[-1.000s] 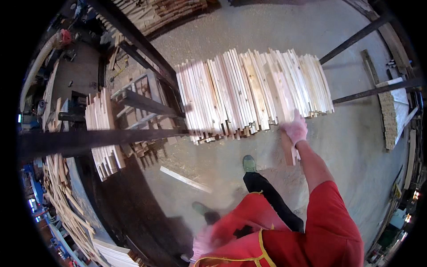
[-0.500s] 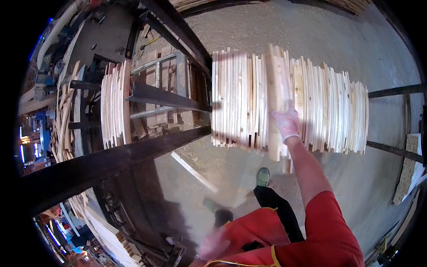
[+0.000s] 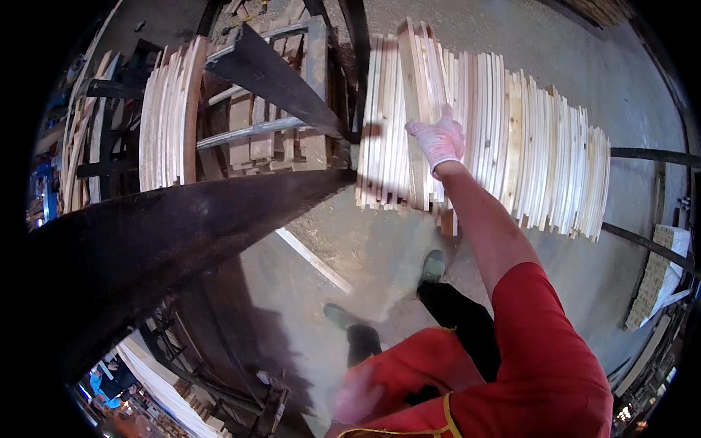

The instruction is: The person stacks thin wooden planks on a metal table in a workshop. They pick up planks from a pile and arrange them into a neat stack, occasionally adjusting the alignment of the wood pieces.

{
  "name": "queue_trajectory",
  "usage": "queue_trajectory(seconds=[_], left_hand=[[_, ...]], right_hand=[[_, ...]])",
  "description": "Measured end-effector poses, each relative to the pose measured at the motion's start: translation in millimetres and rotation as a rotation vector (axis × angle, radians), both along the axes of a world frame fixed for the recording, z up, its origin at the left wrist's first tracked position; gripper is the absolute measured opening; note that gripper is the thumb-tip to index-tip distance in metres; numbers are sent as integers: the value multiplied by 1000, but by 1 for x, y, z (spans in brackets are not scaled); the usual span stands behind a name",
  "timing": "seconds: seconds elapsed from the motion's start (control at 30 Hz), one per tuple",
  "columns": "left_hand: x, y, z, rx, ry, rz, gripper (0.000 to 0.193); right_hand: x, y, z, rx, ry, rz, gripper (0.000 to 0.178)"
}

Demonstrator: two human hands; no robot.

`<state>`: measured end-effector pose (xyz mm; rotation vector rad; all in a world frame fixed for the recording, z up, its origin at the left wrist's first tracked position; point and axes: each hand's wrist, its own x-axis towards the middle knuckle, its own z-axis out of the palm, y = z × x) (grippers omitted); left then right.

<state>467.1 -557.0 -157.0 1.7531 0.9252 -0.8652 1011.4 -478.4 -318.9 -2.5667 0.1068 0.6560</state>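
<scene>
A long row of pale wooden slats (image 3: 540,146), packed side by side on edge, stretches across the upper right. My right hand (image 3: 441,137), in a pinkish-white glove, is closed over a small bunch of wooden slats (image 3: 414,102) toward the row's left part. The bunch stands slightly proud of its neighbours, with the thumb on its left side; the fingertips are hidden. Low in the picture, my left hand (image 3: 359,394) is a blur in front of the red apron (image 3: 420,361), and its fingers cannot be made out. It is well apart from the slats.
Dark metal beams (image 3: 190,219) cross at the left, with a metal frame (image 3: 255,131) over wood pieces. Another slat stack (image 3: 171,117) stands beyond. One loose slat (image 3: 314,259) lies on the floor near my feet. A wood bundle (image 3: 661,274) sits at far right.
My right hand has moved left along the row with the bunch of slats. The view has shifted, so the row sits higher. My left hand stays blurred by the apron.
</scene>
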Motion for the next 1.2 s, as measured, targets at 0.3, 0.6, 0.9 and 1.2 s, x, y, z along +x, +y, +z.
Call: queue_trajectory(seconds=[0.3, 0.6, 0.9, 1.2], left_hand=[[-80, -6, -54, 173, -358, 7, 79], [-73, 14, -62, 130, 1, -36, 78], [-80, 2, -96, -22, -28, 66, 77], [-30, 10, -80, 103, 46, 110, 74]], right_hand=[[-33, 92, -24, -72, 67, 173, 108], [-8, 99, -63, 75, -136, 98, 108], [-9, 108, -57, -100, -204, 198, 101], [4, 99, -32, 6, -274, 437, 87]])
